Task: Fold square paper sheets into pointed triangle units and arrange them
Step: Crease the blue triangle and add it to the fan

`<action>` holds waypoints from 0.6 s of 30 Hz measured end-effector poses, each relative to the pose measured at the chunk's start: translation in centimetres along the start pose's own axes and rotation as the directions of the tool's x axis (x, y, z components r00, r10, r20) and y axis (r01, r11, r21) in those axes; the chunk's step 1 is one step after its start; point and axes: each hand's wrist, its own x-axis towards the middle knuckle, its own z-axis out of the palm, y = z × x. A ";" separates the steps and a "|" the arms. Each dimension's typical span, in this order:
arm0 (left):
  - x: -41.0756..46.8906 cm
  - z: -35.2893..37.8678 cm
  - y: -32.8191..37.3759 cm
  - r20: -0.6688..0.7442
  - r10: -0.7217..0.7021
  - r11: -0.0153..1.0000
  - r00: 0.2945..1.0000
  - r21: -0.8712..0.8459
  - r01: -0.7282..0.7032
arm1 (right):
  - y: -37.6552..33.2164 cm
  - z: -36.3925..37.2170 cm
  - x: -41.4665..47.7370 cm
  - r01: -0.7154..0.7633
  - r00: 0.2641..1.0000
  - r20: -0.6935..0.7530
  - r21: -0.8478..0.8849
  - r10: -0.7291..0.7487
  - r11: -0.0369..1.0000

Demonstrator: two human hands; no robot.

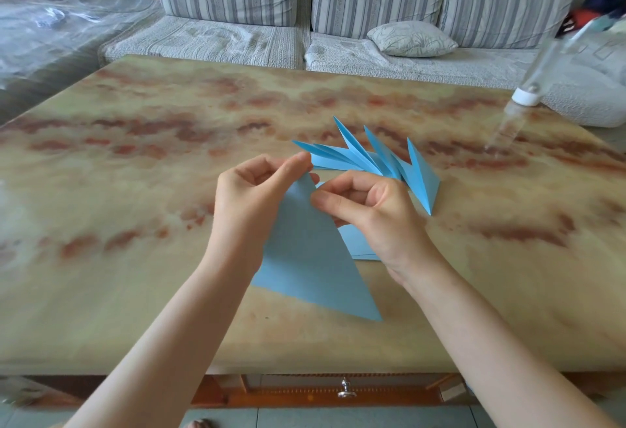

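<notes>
Folding partway: several pointed units (372, 160) lie fanned on the table (135, 156).
Left hand (257, 190) and right hand (366, 211) pinch the half-folded blue triangle (305, 258) at its apex, above flat blue paper (359, 244) not yet folded.

Light: we see soft, even daylight, fairly bright.
Shadows: faint under the blue paper triangle (305, 265) on the table (135, 190).
Blur: the clear bottle (526, 89) smears; we see the corners bow.
</notes>
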 end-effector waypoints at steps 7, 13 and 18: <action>0.1 -0.4 0.1 0.008 -0.006 1.000 1.000 -0.019 0.006 | 0.2 0.2 0.0 -0.008 1.000 -0.004 -0.011 0.008 1.000; 0.2 -0.2 -0.1 -0.007 -0.039 0.995 0.999 -0.090 0.038 | 0.2 0.3 0.1 -0.030 0.999 -0.023 -0.022 0.030 0.999; 2.0 -1.6 0.4 -0.120 0.003 0.985 0.993 -0.173 -0.023 | 0.7 0.0 -0.4 -0.060 0.998 -0.012 -0.128 0.059 0.990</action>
